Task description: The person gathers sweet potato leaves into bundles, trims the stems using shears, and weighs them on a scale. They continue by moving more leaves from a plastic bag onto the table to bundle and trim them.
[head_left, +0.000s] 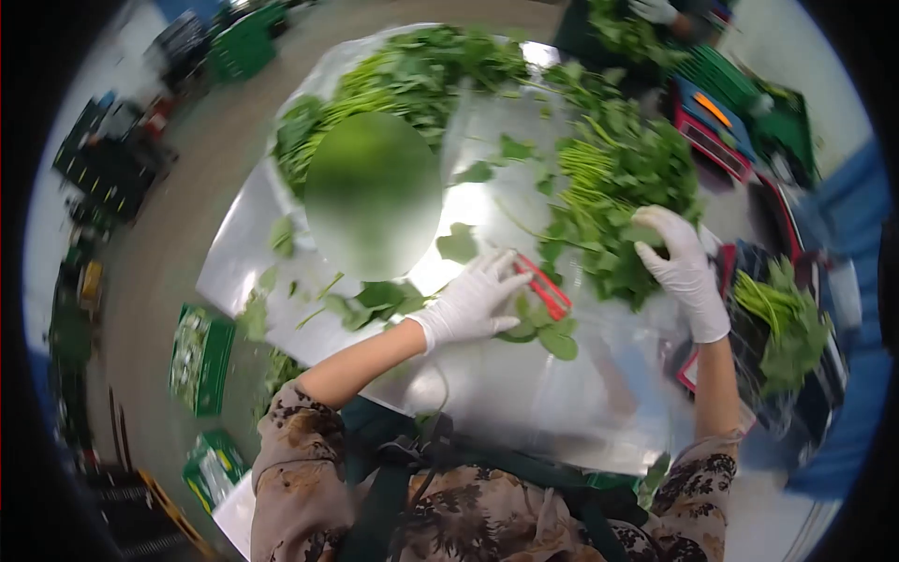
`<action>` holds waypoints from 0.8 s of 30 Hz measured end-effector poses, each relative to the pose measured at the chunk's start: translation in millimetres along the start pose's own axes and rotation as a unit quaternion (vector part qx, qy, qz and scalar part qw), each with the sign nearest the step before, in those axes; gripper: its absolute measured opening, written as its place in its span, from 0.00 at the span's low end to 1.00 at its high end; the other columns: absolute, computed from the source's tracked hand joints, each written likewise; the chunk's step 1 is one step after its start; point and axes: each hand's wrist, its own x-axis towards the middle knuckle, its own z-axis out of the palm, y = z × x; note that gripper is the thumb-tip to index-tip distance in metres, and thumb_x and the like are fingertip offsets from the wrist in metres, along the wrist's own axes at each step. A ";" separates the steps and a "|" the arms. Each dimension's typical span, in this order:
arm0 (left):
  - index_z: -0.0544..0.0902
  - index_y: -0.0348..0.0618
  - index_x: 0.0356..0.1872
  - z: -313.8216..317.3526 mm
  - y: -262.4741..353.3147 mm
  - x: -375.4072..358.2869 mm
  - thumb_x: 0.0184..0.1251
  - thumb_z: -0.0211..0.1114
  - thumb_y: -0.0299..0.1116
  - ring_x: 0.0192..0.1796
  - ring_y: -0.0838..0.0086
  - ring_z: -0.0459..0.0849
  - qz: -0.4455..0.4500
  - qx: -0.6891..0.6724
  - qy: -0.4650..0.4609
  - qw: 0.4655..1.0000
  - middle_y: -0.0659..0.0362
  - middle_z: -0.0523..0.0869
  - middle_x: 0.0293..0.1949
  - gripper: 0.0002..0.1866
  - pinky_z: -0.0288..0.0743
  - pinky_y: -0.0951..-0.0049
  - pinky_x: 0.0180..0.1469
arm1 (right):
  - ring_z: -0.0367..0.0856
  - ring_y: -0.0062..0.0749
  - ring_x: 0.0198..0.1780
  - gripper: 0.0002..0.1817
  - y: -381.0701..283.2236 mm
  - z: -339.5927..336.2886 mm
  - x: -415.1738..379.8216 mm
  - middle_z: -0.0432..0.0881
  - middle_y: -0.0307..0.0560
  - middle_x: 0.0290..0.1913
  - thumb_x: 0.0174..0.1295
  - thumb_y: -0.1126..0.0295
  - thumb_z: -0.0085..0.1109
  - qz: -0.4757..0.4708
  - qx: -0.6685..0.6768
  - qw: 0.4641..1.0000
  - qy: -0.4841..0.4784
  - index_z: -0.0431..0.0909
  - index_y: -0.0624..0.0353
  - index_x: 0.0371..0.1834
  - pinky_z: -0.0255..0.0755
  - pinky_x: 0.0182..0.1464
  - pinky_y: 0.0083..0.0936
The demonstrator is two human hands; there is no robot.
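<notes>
My left hand (475, 298), in a white glove, lies over the metal table (524, 421) with its fingers spread. Its fingertips are beside a red tool (545, 287), perhaps a cutter, which rests by some loose leaves (543, 328). My right hand (682, 264), also gloved, has its thumb and fingers curved around leaves at the right edge of a heap of leafy green stems (609, 178); how firmly it holds them is unclear. A second heap of greens (403, 80) lies at the table's far left, partly hidden by a blurred oval.
A bundle of greens (773, 309) lies at the right, near a red-edged scale (712, 140). Another person's gloved hand (654, 10) is at the top. Green crates (202, 361) stand on the floor at the left. Loose leaves (375, 300) lie left of my left hand.
</notes>
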 end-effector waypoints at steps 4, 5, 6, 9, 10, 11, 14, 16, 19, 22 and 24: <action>0.67 0.47 0.71 0.4 -4.6 -62.0 0.63 0.63 0.54 0.73 0.43 0.60 -0.080 0.036 -0.029 0.996 0.37 0.65 0.69 0.38 0.54 0.49 0.73 | 0.83 0.46 0.47 0.15 -64.9 73.0 38.7 0.84 0.52 0.47 0.59 0.64 0.64 0.009 0.134 0.986 -0.100 0.81 0.56 0.48 0.76 0.50 0.35; 0.67 0.47 0.71 -0.5 -2.6 -77.4 0.63 0.63 0.54 0.73 0.43 0.60 -0.104 0.054 -0.036 0.992 0.38 0.65 0.69 0.38 0.54 0.48 0.73 | 0.83 0.45 0.46 0.14 -73.0 94.6 42.7 0.84 0.49 0.45 0.61 0.60 0.62 0.002 0.068 0.989 -0.128 0.82 0.55 0.45 0.76 0.49 0.36; 0.67 0.47 0.71 -1.7 -2.2 -93.7 0.63 0.62 0.54 0.73 0.43 0.61 -0.127 0.075 -0.044 0.988 0.38 0.66 0.69 0.38 0.54 0.48 0.73 | 0.84 0.47 0.42 0.14 -73.9 118.0 44.5 0.85 0.49 0.39 0.60 0.55 0.63 -0.023 0.004 0.992 -0.126 0.82 0.54 0.38 0.76 0.43 0.39; 0.68 0.49 0.69 -12.2 -3.3 -144.1 0.62 0.63 0.54 0.73 0.46 0.60 -0.182 0.083 -0.039 0.979 0.41 0.66 0.68 0.36 0.52 0.48 0.74 | 0.84 0.49 0.35 0.19 -66.7 160.8 39.5 0.84 0.53 0.31 0.54 0.49 0.67 0.040 -0.131 0.964 -0.227 0.80 0.56 0.30 0.76 0.38 0.43; 0.68 0.50 0.69 -20.6 -4.2 -159.8 0.62 0.64 0.54 0.73 0.46 0.60 -0.202 0.072 -0.045 0.976 0.41 0.66 0.69 0.37 0.52 0.48 0.74 | 0.84 0.50 0.33 0.21 -65.5 164.5 35.6 0.83 0.54 0.28 0.52 0.48 0.68 0.064 -0.139 0.959 -0.237 0.79 0.56 0.29 0.76 0.37 0.44; 0.68 0.51 0.70 -24.2 -8.0 -178.0 0.62 0.64 0.54 0.74 0.45 0.59 -0.234 0.081 -0.035 0.968 0.42 0.66 0.69 0.37 0.51 0.48 0.75 | 0.84 0.51 0.34 0.21 -63.9 163.7 32.5 0.83 0.55 0.29 0.52 0.48 0.67 0.079 -0.131 0.961 -0.232 0.78 0.57 0.29 0.76 0.37 0.45; 0.72 0.53 0.68 -46.9 -18.1 -223.2 0.64 0.63 0.54 0.73 0.44 0.60 -0.302 0.075 -0.007 0.950 0.42 0.67 0.70 0.33 0.53 0.48 0.74 | 0.83 0.53 0.34 0.22 -60.4 166.3 18.5 0.82 0.56 0.29 0.52 0.48 0.67 0.120 -0.120 0.961 -0.217 0.76 0.58 0.28 0.75 0.38 0.45; 0.77 0.53 0.64 -58.4 -33.9 -242.5 0.63 0.66 0.51 0.70 0.49 0.68 -0.325 0.016 0.060 0.944 0.44 0.72 0.67 0.29 0.59 0.53 0.72 | 0.83 0.52 0.33 0.22 -59.5 167.3 22.5 0.81 0.54 0.27 0.52 0.48 0.68 0.131 -0.104 0.962 -0.215 0.76 0.57 0.28 0.75 0.37 0.44; 0.79 0.49 0.61 -99.8 -71.8 -233.3 0.57 0.73 0.45 0.65 0.54 0.76 -0.295 -0.039 0.170 0.940 0.47 0.77 0.63 0.30 0.69 0.60 0.67 | 0.81 0.51 0.31 0.21 -66.4 160.0 30.0 0.80 0.51 0.25 0.51 0.50 0.69 0.145 -0.057 0.962 -0.222 0.76 0.56 0.28 0.73 0.36 0.43; 0.66 0.46 0.72 -170.6 -114.6 -169.7 0.51 0.76 0.48 0.72 0.51 0.66 -0.162 0.095 0.224 0.956 0.45 0.68 0.70 0.46 0.61 0.55 0.72 | 0.81 0.51 0.32 0.20 -100.3 154.6 52.1 0.80 0.52 0.27 0.53 0.51 0.69 0.170 -0.013 0.964 -0.205 0.76 0.57 0.30 0.73 0.37 0.42; 0.53 0.42 0.77 -202.6 -155.8 -114.5 0.46 0.78 0.54 0.76 0.49 0.57 -0.101 0.180 0.163 0.965 0.41 0.59 0.74 0.60 0.53 0.53 0.76 | 0.81 0.51 0.35 0.20 -114.6 162.7 59.6 0.80 0.52 0.30 0.53 0.52 0.70 0.192 0.045 0.956 -0.216 0.77 0.58 0.32 0.74 0.39 0.41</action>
